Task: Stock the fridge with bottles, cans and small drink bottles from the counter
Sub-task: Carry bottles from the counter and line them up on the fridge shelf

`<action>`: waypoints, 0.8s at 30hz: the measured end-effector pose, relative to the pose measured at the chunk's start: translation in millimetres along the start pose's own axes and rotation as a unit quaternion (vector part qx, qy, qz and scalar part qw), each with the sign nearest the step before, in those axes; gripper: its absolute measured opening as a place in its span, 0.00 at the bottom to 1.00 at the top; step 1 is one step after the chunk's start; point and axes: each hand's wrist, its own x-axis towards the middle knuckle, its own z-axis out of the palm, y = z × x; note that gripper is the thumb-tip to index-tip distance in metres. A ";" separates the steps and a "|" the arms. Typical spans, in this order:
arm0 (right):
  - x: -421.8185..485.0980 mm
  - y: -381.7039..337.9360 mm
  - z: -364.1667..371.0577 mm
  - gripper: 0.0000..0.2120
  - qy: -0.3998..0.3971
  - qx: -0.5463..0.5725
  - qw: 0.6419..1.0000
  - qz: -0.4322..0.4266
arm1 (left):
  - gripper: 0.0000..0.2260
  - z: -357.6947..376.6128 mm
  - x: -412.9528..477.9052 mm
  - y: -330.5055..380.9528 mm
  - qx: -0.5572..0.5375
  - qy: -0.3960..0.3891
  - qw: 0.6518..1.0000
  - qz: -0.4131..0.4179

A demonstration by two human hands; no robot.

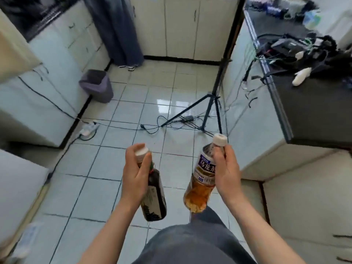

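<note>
I'm carrying two drinks mid-kitchen: left hand (136, 174) gripping the dark bottle (153, 197), right hand (226, 168) gripping the amber tea bottle (200, 185). Probably heading fridge-ward next, though no fridge in view.

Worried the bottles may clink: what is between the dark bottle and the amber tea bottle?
Nothing. The head view shows only floor tiles behind the gap between the dark bottle and the amber tea bottle; they are apart.

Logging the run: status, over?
Left hand grips dark bottle by neck. Right hand grips amber tea bottle. Tripod and cables on floor ahead.
</note>
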 end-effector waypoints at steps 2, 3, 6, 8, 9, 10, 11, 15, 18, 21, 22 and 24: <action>8.8 -2.9 35.5 0.09 -0.043 -0.028 0.999 0.000 | 0.09 -34.2 1.9 -13.9 -0.012 0.062 0.998 -0.013; 13.3 -3.8 54.2 0.11 -0.065 -0.041 0.997 0.000 | 0.09 -50.4 1.7 -21.6 -0.015 0.094 0.995 -0.020; 26.9 -0.6 116.1 0.12 -0.136 -0.066 0.989 0.000 | 0.13 -96.4 -1.7 -45.3 -0.036 0.188 0.979 -0.065; 36.9 2.3 164.5 0.13 -0.178 -0.082 0.981 -0.004 | 0.14 -129.8 -2.3 -60.7 -0.053 0.248 0.962 -0.102; 42.9 3.6 190.3 0.12 -0.199 -0.082 0.977 -0.002 | 0.13 -147.2 -0.8 -66.5 -0.051 0.277 0.952 -0.116; 49.5 5.0 217.7 0.11 -0.223 -0.081 0.971 0.000 | 0.12 -165.3 1.8 -72.6 -0.046 0.305 0.943 -0.126; 55.7 6.8 246.2 0.09 -0.247 -0.083 0.965 -0.003 | 0.12 -183.8 4.5 -78.6 -0.040 0.334 0.933 -0.130; 72.0 0.1 369.3 0.06 -0.357 -0.077 0.931 -0.018 | 0.07 -265.3 19.6 -89.2 0.015 0.451 0.881 -0.141; 73.3 -24.4 457.2 0.08 -0.434 -0.056 0.897 -0.058 | 0.09 -323.4 31.3 -84.0 0.048 0.494 0.856 -0.146; 70.0 -51.4 531.6 0.09 -0.510 -0.020 0.855 -0.087 | 0.10 -374.4 40.9 -76.1 0.123 0.523 0.830 -0.150; 67.8 -59.0 553.6 0.09 -0.533 -0.011 0.841 -0.090 | 0.09 -389.3 43.1 -74.9 0.145 0.529 0.823 -0.149; 60.4 -70.6 591.5 0.09 -0.572 0.002 0.814 -0.100 | 0.09 -414.0 44.8 -74.7 0.165 0.542 0.810 -0.150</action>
